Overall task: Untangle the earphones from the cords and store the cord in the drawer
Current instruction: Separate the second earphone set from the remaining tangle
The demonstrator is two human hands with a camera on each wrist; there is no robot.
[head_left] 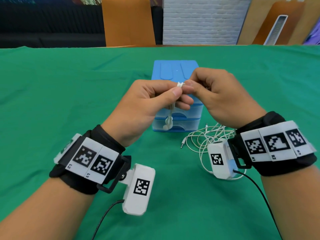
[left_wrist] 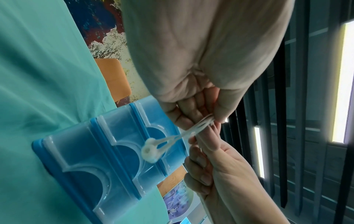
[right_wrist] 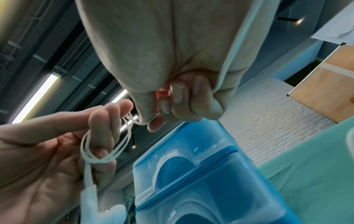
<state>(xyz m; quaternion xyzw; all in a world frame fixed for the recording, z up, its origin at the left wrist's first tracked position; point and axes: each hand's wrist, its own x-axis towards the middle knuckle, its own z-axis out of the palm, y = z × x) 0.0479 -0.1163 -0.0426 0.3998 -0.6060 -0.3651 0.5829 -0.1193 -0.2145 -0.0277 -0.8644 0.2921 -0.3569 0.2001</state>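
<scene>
Both hands are raised in front of the blue drawer unit (head_left: 174, 70), holding white earphones (head_left: 180, 84). My left hand (head_left: 155, 99) pinches the looped wire between thumb and fingers, and the earbuds (head_left: 168, 124) dangle below it. In the right wrist view the wire (right_wrist: 107, 157) is coiled in loops around the left fingers. My right hand (head_left: 207, 89) pinches the wire end (right_wrist: 142, 123) between thumb and forefinger. In the left wrist view the earbuds (left_wrist: 150, 151) hang before the drawer fronts (left_wrist: 99, 159). A tangle of white cords (head_left: 204, 141) with jack plugs lies on the green cloth, under my right wrist.
The drawer unit's translucent drawers are all pushed in. Green cloth (head_left: 69, 101) covers the table. An orange chair (head_left: 128, 21) stands behind the far edge. Black cables (head_left: 259, 193) trail from the wrist cameras toward me.
</scene>
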